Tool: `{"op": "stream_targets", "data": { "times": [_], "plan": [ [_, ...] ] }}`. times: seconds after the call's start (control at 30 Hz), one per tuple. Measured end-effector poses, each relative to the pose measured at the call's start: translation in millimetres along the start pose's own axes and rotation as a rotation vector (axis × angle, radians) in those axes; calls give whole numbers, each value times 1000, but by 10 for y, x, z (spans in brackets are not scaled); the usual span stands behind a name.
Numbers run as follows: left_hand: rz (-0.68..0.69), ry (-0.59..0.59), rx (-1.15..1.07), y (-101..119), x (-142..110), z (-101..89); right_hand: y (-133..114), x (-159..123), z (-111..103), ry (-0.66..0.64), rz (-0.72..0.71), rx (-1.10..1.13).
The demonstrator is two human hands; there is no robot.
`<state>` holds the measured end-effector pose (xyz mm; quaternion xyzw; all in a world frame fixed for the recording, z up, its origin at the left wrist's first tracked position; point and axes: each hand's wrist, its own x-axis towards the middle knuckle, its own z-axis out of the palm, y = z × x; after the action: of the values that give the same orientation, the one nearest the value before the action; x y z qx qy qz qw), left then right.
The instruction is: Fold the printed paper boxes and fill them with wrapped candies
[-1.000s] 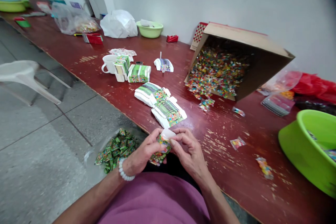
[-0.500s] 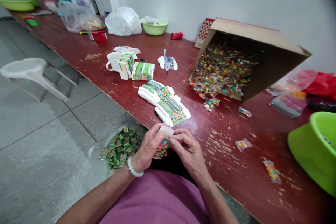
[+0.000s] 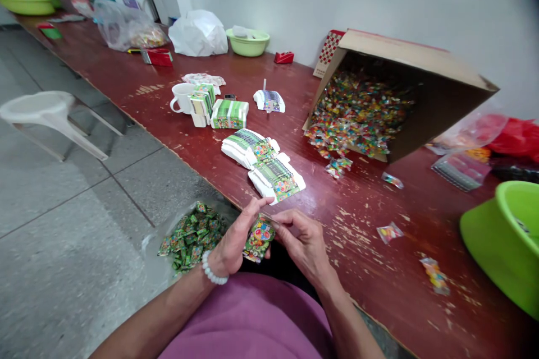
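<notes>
A small green printed candy box (image 3: 258,239) is held upright over my lap, just off the table's front edge. My left hand (image 3: 240,238), with a pale bead bracelet at the wrist, wraps round the box, one finger stretched out above its top. At the top right edge of the box, my right hand (image 3: 304,242) pinches with thumb and fingers. Just beyond my hands, flattened green-and-white cartons (image 3: 275,176) lie stacked in two overlapping piles. To the left, below the table edge, several filled green boxes or packets (image 3: 196,238) fill a clear plastic bag.
An open cardboard box (image 3: 421,47) on its side spills wrapped candies (image 3: 357,112) onto the red table (image 3: 337,269). Loose candies (image 3: 389,232) lie at right, near a green basin (image 3: 501,235). A white mug (image 3: 182,99) stands by carton bundles (image 3: 229,114). A white stool (image 3: 46,109) is at left.
The white flap that stood up at the top of the box is now folded down out of sight. My left finger has straightened, and more of the printed front shows.
</notes>
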<state>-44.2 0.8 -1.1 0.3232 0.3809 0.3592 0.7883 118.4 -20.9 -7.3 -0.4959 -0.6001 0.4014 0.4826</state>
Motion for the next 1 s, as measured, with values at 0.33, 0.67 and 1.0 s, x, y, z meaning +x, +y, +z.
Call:
{"op": "stream_targets", "data": {
  "times": [0.33,0.67,1.0],
  "plan": [
    [-75,3,-30,-25,40,-3,-31,18,93,-108,262,325],
    [-134,-33,-136,-25,107,-83,-76,27,58,-124,134,75],
    [4,148,-286,-192,148,2,218,-227,229,-53,-390,-783]
  ]
}}
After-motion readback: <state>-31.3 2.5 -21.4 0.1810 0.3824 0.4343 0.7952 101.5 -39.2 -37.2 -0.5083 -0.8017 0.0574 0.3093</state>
